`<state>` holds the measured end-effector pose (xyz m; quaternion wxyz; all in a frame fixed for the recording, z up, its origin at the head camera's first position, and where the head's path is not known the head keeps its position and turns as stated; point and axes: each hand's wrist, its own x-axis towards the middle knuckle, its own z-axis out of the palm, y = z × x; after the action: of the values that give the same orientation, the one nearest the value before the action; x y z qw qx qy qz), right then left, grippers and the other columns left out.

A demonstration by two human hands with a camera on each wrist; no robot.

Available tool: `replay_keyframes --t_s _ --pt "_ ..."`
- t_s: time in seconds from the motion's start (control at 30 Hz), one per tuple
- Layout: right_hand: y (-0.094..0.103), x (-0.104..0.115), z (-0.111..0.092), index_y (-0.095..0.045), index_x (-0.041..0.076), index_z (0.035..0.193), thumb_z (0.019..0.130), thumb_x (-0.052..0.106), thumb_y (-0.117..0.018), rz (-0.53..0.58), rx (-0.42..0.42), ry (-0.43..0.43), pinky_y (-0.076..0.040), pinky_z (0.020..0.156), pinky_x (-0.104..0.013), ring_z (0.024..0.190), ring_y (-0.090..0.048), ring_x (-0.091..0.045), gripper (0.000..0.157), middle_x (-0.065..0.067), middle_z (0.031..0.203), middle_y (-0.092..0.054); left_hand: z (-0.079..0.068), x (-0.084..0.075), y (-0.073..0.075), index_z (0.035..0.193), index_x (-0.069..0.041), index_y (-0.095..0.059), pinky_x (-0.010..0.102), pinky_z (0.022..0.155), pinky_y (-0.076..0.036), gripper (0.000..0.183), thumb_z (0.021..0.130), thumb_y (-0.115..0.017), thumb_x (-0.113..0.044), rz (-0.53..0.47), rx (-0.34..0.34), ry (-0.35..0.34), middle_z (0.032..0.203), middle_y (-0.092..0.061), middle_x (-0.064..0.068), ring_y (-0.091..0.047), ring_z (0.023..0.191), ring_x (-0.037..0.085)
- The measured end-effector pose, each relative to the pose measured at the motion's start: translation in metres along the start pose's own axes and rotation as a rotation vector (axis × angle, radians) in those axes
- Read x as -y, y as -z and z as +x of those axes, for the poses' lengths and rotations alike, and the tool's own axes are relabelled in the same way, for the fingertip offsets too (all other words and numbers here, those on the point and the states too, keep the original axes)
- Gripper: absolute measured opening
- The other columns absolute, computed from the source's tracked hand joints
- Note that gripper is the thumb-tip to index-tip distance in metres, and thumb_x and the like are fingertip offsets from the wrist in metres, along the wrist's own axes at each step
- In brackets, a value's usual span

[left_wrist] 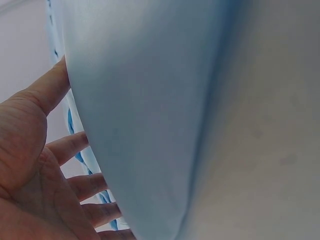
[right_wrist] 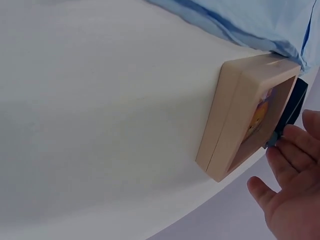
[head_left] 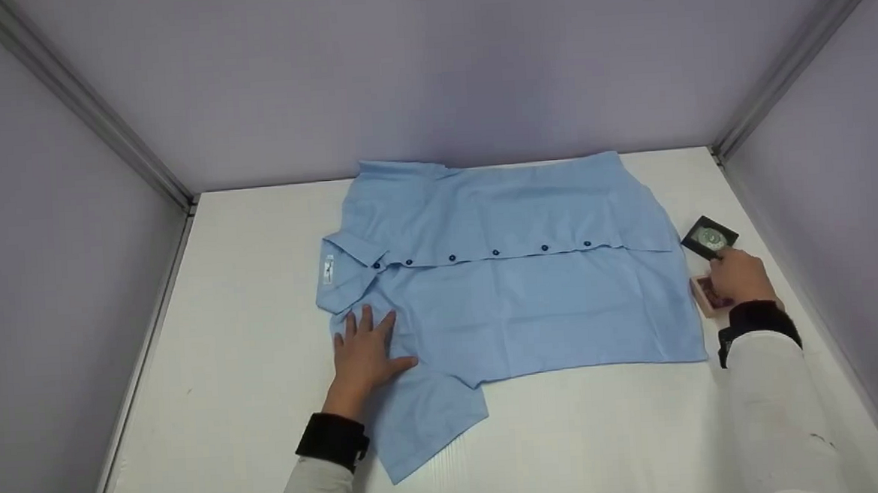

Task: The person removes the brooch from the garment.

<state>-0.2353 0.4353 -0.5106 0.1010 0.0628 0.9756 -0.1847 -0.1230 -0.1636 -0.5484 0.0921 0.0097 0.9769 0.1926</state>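
Note:
A light blue short-sleeved shirt (head_left: 547,308) with dark buttons lies spread on the white table, its collar (head_left: 350,270) toward the left. My left hand (head_left: 366,355) rests on it below the collar, fingers spread; in the left wrist view part of the blue cloth (left_wrist: 140,120) hides the fingertips. At the right, my right hand (head_left: 741,279) pinches the near corner of a black square piece (head_left: 701,234) with a round pale green design. Under that hand sits a small wooden frame-like box (head_left: 701,298), with a colourful picture inside in the right wrist view.
Grey-lilac panels (head_left: 429,67) wall the table (head_left: 246,287) at the back and both sides. Near the right wall (head_left: 826,181), the black piece and the box stand close beside the shirt's hem. One sleeve (head_left: 426,427) points toward the front of the table.

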Motion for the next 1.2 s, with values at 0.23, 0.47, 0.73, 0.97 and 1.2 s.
replay_keyframes --t_s 0.23,0.47,0.73,0.97,1.2 --pt "-0.001 0.0 0.002 -0.041 -0.022 0.131 0.087 0.0 -0.033 0.014 0.0 -0.004 -0.042 0.091 -0.062 0.097 -0.053 -0.049 0.05 -0.043 0.115 -0.051 0.001 -0.001 0.0 0.146 -0.012 -0.049 0.071 0.105 -0.021 0.091 0.072 -0.081 -0.055 0.002 0.009 0.003 0.154 -0.027 0.028 -0.017 0.141 0.052" --pt "-0.003 0.008 -0.002 -0.047 -0.025 0.124 0.084 -0.005 -0.037 0.071 -0.058 0.016 -0.043 0.086 -0.059 0.09 -0.051 -0.047 0.046 -0.044 0.116 -0.044 0.002 0.0 0.0 0.145 -0.012 -0.049 0.071 0.104 -0.022 0.091 0.072 -0.081 -0.055 0.009 -0.005 -0.005 0.153 -0.028 0.029 -0.019 0.14 0.053" --pt "-0.004 0.006 -0.007 -0.055 -0.018 0.122 0.09 -0.007 -0.042 0.026 -0.117 0.053 -0.04 0.091 -0.063 0.103 -0.05 -0.053 0.036 -0.038 0.117 -0.043 0.001 0.001 -0.002 0.144 -0.012 -0.051 0.071 0.103 -0.023 0.091 0.07 -0.082 -0.055 0.003 -0.013 -0.006 0.153 -0.029 0.028 -0.02 0.14 0.053" --pt "-0.01 0.005 -0.007 -0.064 -0.013 0.107 0.092 -0.002 -0.053 0.017 -0.255 0.043 -0.042 0.083 -0.063 0.095 -0.052 -0.055 0.022 -0.032 0.103 -0.046 0.0 0.0 -0.002 0.145 -0.013 -0.05 0.071 0.104 -0.022 0.091 0.071 -0.082 -0.055 0.002 -0.001 -0.002 0.153 -0.028 0.028 -0.019 0.14 0.052" --pt "-0.008 0.003 0.0 -0.06 -0.012 0.121 0.093 -0.004 -0.045 0.094 -0.267 -0.021 -0.04 0.095 -0.062 0.11 -0.05 -0.055 0.033 -0.04 0.116 -0.052 0.001 -0.001 -0.001 0.147 -0.013 -0.048 0.071 0.105 -0.02 0.092 0.072 -0.082 -0.054 -0.005 0.015 0.005 0.155 -0.026 0.028 -0.016 0.141 0.052"
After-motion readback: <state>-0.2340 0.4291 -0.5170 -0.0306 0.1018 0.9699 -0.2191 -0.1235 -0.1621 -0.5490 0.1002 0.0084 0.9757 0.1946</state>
